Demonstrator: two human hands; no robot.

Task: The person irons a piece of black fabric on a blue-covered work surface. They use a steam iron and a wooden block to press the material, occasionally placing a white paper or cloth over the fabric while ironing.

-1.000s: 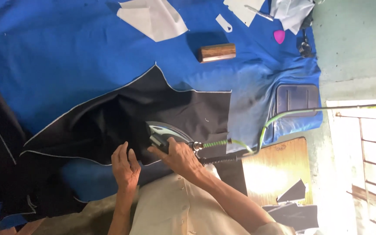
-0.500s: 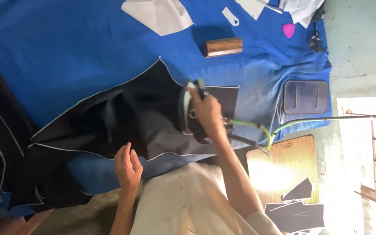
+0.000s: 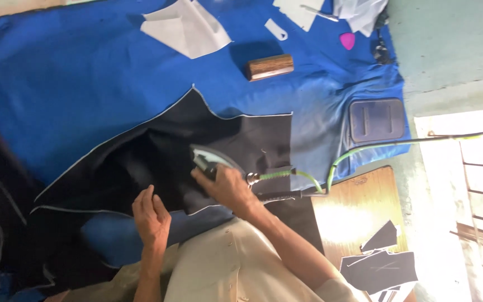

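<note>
A blue cloth [image 3: 85, 84] covers the table. On it lies a dark garment piece with pale edging [image 3: 197, 140]. The right hand [image 3: 227, 187] is closed around the handle of a steam iron [image 3: 211, 161], which sits on the dark fabric. The left hand [image 3: 151, 215], fingers loosely open and holding nothing, rests at the fabric's near edge. A wooden block [image 3: 269, 67] lies well apart.

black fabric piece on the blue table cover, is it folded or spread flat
Partly spread: the black fabric piece with white-stitched edges lies flat near the steam iron, but bunches into loose folds toward the left.
</note>
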